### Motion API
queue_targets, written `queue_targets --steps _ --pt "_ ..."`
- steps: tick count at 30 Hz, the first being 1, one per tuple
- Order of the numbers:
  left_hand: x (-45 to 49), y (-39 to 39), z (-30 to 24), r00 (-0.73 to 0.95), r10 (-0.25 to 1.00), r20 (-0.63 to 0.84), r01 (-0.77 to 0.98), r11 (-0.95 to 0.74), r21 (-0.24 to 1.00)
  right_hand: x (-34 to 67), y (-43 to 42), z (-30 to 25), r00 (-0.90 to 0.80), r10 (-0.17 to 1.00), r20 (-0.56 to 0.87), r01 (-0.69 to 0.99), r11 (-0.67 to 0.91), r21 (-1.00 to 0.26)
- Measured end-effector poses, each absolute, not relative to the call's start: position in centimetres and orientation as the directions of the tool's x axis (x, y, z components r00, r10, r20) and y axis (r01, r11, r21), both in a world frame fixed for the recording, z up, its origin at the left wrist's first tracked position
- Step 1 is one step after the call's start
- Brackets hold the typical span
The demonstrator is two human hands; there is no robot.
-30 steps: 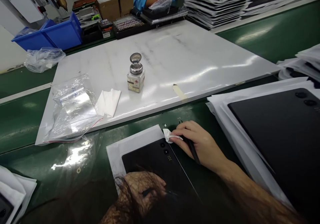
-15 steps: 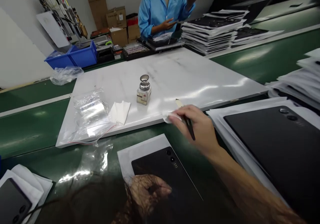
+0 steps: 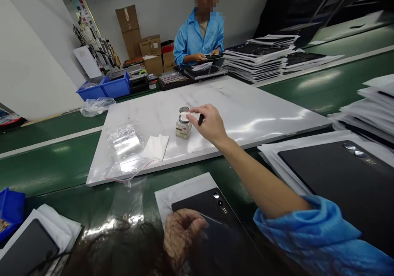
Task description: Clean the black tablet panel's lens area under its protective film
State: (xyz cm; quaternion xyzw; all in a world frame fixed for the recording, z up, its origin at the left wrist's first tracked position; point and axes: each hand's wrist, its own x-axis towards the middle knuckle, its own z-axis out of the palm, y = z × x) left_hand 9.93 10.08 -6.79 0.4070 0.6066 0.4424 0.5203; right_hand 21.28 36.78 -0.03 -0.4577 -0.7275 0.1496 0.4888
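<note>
My right hand [image 3: 209, 122] pinches a small white wipe [image 3: 184, 116] at the top of a small glass dispenser bottle [image 3: 183, 130], whose round metal lid [image 3: 184, 109] is raised. A slim tool with a dark end [image 3: 201, 119] is also in that hand; its other end is hidden. My left hand [image 3: 183, 231], partly covered by strands of hair, is curled over a dark tablet [image 3: 197, 200] lying camera side up on a white sheet [image 3: 164, 198]. Whatever its fingers hold, if anything, I cannot make out.
A white board [image 3: 147, 112] carries a folded white cloth [image 3: 156, 147] and clear plastic bags [image 3: 124, 144]. Another tablet [image 3: 323, 177] lies right, beside stacked sheets [image 3: 369, 108]. A person in blue [image 3: 198, 38] works across the line. Blue bins [image 3: 117, 86] stand far left.
My right hand has moved forward and left, bringing the white wipe from the board's near edge to the bottle top. The person opposite has lowered a raised hand. The view has tilted up.
</note>
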Motion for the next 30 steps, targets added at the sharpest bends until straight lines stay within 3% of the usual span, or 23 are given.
queue_targets --steps 4,7,10,12,21,30 --pt "9.8 9.9 -6.6 -0.120 0.949 -0.290 -0.097 0.280 0.955 25.5 29.4 -1.5 -0.096 0.835 0.541 0.209 0.549 -0.809" --pt "9.7 9.8 -6.5 -0.131 0.941 -0.311 -0.140 0.293 0.946 29.0 23.8 -3.4 -0.310 0.885 0.348 -0.019 0.360 -0.933" --pt "9.8 9.7 -6.2 -0.137 0.937 -0.321 -0.132 0.304 0.943 31.8 20.4 -5.1 -0.523 0.841 0.141 -0.039 0.142 -0.989" --pt "9.9 9.6 -6.1 -0.141 0.937 -0.319 -0.091 0.309 0.947 32.7 19.3 -5.7 -0.554 0.829 0.084 -0.019 0.088 -0.996" --pt "10.2 9.3 -5.6 -0.164 0.951 -0.263 0.171 0.290 0.942 31.3 16.6 -5.8 -0.526 0.774 0.352 -0.050 0.385 -0.922" --pt "10.0 9.3 -5.2 -0.139 0.962 -0.235 0.248 0.263 0.932 30.9 16.0 -6.2 -0.503 0.780 0.372 -0.030 0.414 -0.910"
